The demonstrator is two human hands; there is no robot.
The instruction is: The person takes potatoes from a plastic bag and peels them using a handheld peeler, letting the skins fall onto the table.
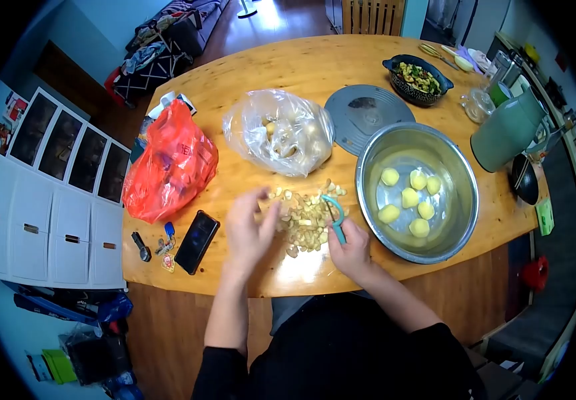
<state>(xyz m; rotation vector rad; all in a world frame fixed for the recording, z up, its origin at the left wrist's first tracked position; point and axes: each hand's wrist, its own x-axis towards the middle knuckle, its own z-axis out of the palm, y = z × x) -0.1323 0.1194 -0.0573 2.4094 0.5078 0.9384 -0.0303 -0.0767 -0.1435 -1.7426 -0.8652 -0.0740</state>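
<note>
My right hand [350,252] is wrapped round the handle of a teal peeler [338,230], whose head points up and away from me. Left of it, my left hand [249,227] is raised with thumb and fingers apart, and no object shows between them. A heap of potato peelings [306,223] lies on the table between both hands. To the right stands a large metal basin [472,200] with several peeled potatoes [410,198] in it. Beyond the peelings, a clear plastic bag [280,133] holds unpeeled potatoes.
A red plastic bag [174,163], a black phone [197,242], keys [166,245] and a watch [140,247] lie at the left of the wooden table [281,60]. Behind the basin are a grey round mat [361,123] and a dish of food [418,80]. A green jug [508,130] stands right.
</note>
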